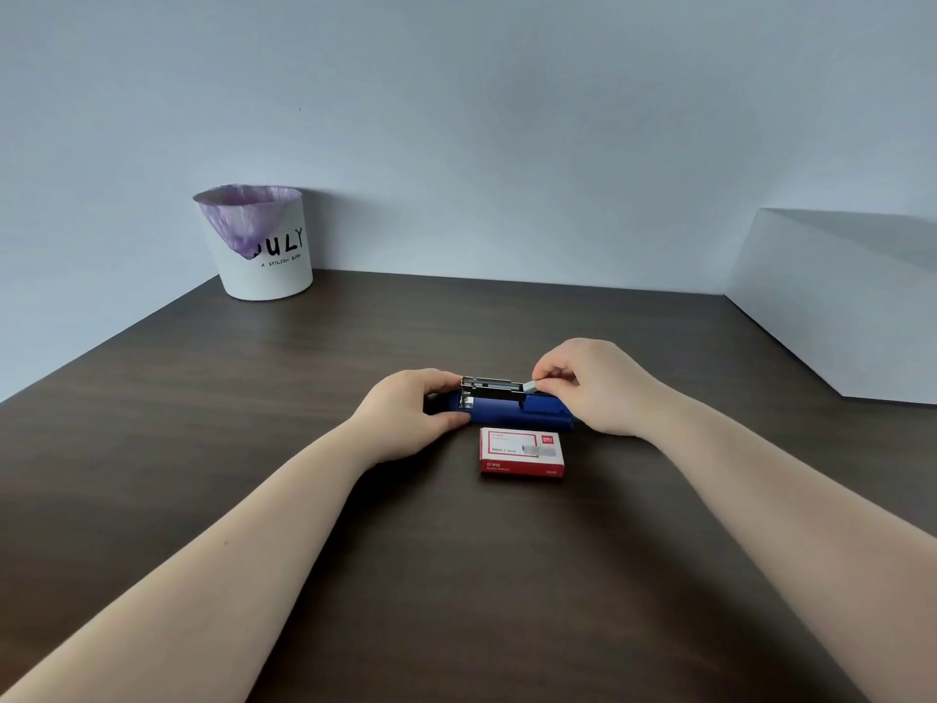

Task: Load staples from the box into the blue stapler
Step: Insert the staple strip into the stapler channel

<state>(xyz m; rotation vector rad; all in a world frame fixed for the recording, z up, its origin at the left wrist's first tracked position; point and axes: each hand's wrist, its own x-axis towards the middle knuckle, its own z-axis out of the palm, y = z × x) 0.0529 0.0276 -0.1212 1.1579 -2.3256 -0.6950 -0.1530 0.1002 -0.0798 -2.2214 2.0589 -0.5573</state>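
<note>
The blue stapler lies on the dark wooden table with its metal magazine exposed on top. My left hand grips the stapler's left end. My right hand pinches a small silvery strip of staples at the right end of the magazine. The red and white staple box lies closed just in front of the stapler, between my forearms.
A white bin with a purple liner stands at the back left against the wall. A white slanted panel rises at the back right edge of the table.
</note>
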